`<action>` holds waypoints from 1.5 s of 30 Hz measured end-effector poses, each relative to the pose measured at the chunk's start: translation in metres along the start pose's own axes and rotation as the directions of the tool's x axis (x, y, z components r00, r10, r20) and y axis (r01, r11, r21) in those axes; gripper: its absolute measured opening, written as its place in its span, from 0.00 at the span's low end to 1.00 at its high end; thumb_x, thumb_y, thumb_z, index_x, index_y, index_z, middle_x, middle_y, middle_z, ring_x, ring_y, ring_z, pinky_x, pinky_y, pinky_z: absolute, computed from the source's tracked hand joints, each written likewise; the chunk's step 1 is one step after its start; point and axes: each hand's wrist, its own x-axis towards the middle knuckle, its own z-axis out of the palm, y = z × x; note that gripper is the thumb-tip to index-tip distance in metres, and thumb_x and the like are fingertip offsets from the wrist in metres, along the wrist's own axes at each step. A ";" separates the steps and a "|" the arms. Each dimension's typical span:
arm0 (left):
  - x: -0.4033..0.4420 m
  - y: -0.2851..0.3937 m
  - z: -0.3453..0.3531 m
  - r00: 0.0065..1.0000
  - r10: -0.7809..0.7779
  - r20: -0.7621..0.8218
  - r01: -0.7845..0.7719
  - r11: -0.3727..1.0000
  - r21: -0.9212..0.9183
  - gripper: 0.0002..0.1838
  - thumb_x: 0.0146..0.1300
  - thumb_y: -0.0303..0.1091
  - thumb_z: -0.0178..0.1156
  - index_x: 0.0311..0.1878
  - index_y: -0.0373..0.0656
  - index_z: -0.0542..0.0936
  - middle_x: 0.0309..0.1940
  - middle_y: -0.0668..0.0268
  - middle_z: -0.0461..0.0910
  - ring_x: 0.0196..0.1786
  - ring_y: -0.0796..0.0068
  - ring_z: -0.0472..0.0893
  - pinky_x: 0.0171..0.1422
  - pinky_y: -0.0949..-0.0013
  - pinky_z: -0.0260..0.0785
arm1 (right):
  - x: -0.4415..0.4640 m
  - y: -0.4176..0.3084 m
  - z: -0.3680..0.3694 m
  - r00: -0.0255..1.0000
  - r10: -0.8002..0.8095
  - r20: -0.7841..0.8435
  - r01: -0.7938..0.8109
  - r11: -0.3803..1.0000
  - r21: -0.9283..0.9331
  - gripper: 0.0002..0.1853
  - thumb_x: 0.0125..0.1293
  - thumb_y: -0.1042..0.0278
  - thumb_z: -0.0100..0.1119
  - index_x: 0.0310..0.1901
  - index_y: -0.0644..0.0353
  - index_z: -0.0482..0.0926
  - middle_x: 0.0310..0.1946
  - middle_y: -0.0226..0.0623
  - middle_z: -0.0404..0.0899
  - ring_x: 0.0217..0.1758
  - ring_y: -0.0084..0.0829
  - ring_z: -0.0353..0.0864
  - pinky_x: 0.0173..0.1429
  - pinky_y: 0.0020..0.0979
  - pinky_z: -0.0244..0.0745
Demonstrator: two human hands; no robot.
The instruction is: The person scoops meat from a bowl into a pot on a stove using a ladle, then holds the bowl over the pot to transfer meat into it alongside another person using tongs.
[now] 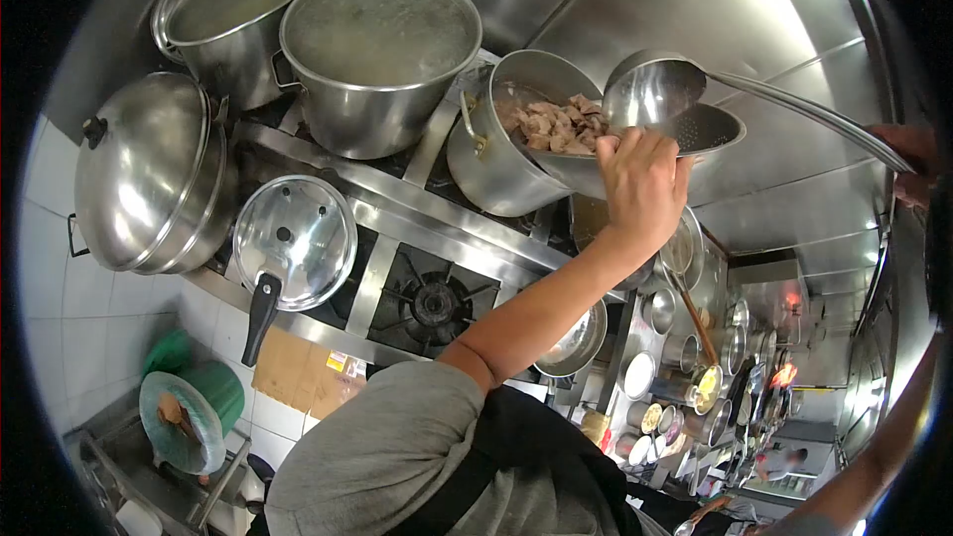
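My left hand (645, 184) grips the near rim of a metal colander (707, 129), which is tilted over a large pot (501, 164). Chunks of pale brown meat (561, 127) lie at the mouth of the colander, above the pot. At the far right, partly in shadow, my right hand (908, 164) is closed around the long handle of a ladle (650, 89). The round bowl of the ladle is over the colander, close to the meat and just beyond my left fingers.
Tall pots of cloudy liquid (382, 35) stand at the back of the stove (382, 288). A domed pot (139, 179) and a lidded pressure cooker (296, 238) are on the left. Below is a lined green bin (213, 397). Pans, bowls and a distant person (779, 462) appear right.
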 end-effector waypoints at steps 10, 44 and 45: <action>-0.007 -0.001 0.001 1.000 -0.003 0.015 0.004 1.000 -0.012 0.09 0.55 0.32 0.68 0.26 0.43 0.77 0.25 0.64 0.75 0.35 0.60 0.74 0.48 0.56 0.55 | 0.066 -0.008 0.057 0.993 0.119 0.019 -0.113 0.976 -0.187 0.28 0.48 0.81 0.65 0.56 0.69 0.83 0.36 0.52 0.87 0.35 0.32 0.85 0.42 0.35 0.77; 0.013 0.024 0.006 1.000 -0.023 -0.008 0.023 1.000 -0.005 0.10 0.56 0.31 0.70 0.26 0.42 0.78 0.27 0.62 0.78 0.37 0.60 0.75 0.49 0.55 0.57 | 0.104 -0.024 0.064 0.999 0.041 0.017 -0.033 0.936 -0.350 0.26 0.50 0.78 0.65 0.55 0.62 0.85 0.32 0.48 0.87 0.33 0.36 0.86 0.41 0.34 0.78; 0.011 0.022 0.005 0.999 -0.034 -0.001 0.034 0.999 -0.001 0.10 0.56 0.31 0.69 0.25 0.42 0.78 0.27 0.62 0.78 0.38 0.60 0.75 0.49 0.55 0.57 | 0.104 -0.032 0.071 0.995 0.096 -0.007 -0.093 0.938 -0.335 0.26 0.50 0.78 0.66 0.56 0.62 0.85 0.34 0.49 0.87 0.35 0.37 0.87 0.43 0.36 0.79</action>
